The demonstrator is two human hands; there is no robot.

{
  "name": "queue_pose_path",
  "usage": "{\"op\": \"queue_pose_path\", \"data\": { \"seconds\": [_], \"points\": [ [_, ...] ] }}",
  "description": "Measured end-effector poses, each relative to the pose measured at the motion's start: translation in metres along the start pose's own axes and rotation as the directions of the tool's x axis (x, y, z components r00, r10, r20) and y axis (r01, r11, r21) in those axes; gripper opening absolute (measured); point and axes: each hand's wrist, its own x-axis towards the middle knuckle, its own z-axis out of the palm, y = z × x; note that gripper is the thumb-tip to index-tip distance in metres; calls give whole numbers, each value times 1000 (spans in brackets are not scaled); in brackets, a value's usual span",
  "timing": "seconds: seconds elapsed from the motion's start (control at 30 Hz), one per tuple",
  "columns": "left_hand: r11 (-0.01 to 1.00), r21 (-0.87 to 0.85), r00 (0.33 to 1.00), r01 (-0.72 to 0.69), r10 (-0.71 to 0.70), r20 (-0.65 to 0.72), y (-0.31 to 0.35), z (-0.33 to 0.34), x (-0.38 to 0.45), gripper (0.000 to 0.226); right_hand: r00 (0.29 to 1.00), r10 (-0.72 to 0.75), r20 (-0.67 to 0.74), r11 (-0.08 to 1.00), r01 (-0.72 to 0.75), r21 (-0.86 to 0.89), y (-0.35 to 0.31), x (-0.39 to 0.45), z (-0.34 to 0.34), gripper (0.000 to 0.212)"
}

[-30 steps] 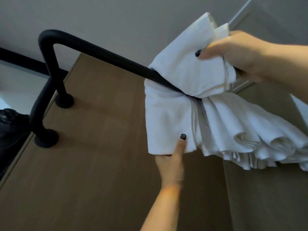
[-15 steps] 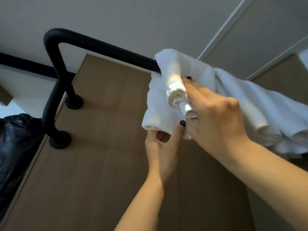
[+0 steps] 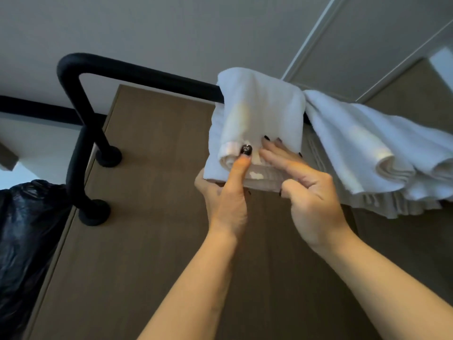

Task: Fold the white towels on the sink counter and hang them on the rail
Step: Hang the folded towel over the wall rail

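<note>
The left hand [image 3: 226, 200] pinches the folded towel [image 3: 259, 119] draped over the rail [image 3: 147, 76], thumb in front, while the right hand's [image 3: 311, 200] straight fingers [image 3: 274, 158] press its front beside that thumb.

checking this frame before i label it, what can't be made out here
- Rail, head view: its right stretch is hidden under the folded towel and the draped towels.
- Left hand: its fingers are behind the folded towel's lower edge; only the thumb shows in front.
- Draped towels: cut off by the right edge, so their count is unclear.
- Black bag: cut off by the left edge.
- Sink counter: out of view.
</note>
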Motion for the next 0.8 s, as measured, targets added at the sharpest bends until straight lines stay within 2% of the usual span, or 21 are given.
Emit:
{"op": "queue_pose_path", "data": {
  "seconds": [0.07, 0.13, 0.2, 0.23, 0.27, 0.3, 0.33, 0.4, 0.5, 0.57, 0.67, 0.73, 0.77, 0.8],
  "points": [
    [999, 12, 997, -36, 37, -71, 1, 6, -1, 85, 977, 80, -197, 986, -48, 161, -3, 4, 0, 33],
    [996, 61, 991, -59, 65, -113, 1, 9, -4, 74, 872, 189, -452, 971, -96, 221, -5, 9, 2, 11],
    [991, 115, 990, -62, 76, -119, 5, 10, -6, 77, 707, 370, -602, 927, -245, 283, -4, 14, 5, 29],
    [987, 146, 990, -68, 85, -114, 8, 11, -6, 82, 622, 505, -598, 862, -337, 378, -4, 19, 6, 40],
    [982, 173, 989, -75, 95, -110, 10, 11, -7, 85, 557, 642, -527, 764, -414, 494, -4, 23, 8, 47],
    [977, 202, 989, -73, 97, -111, 12, 12, -6, 86, 526, 748, -406, 654, -477, 587, -6, 26, 10, 55],
    [972, 228, 989, -60, 88, -115, 14, 11, -7, 83, 523, 807, -275, 561, -531, 636, -6, 28, 13, 60],
    [967, 254, 993, -15, 44, -110, 18, 10, -8, 83, 548, 835, -58, 440, -600, 668, -9, 28, 19, 63],
    [961, 274, 996, 33, -10, -85, 24, 5, -10, 93, 585, 802, 126, 297, -572, 764, -8, 25, 26, 65],
    [939, 339, 998, 54, -45, -35, 30, 0, -10, 96, 613, 781, 124, 246, -483, 840, -6, 24, 29, 54],
    [852, 521, 987, 53, -124, 102, 46, -5, -13, 113, 655, 754, 40, 266, -361, 894, -4, 24, 33, 28],
    [832, 551, 969, 72, -189, 159, 60, -4, -13, 125, 662, 749, 1, 304, -346, 888, -4, 25, 34, 26],
    [843, 530, 959, 94, -220, 179, 69, -3, -12, 124, 657, 754, -21, 327, -347, 879, -5, 25, 35, 29],
    [854, 511, 946, 97, -238, 219, 77, 0, -11, 114, 647, 761, -47, 347, -345, 872, -6, 25, 36, 35]
  ]
}}
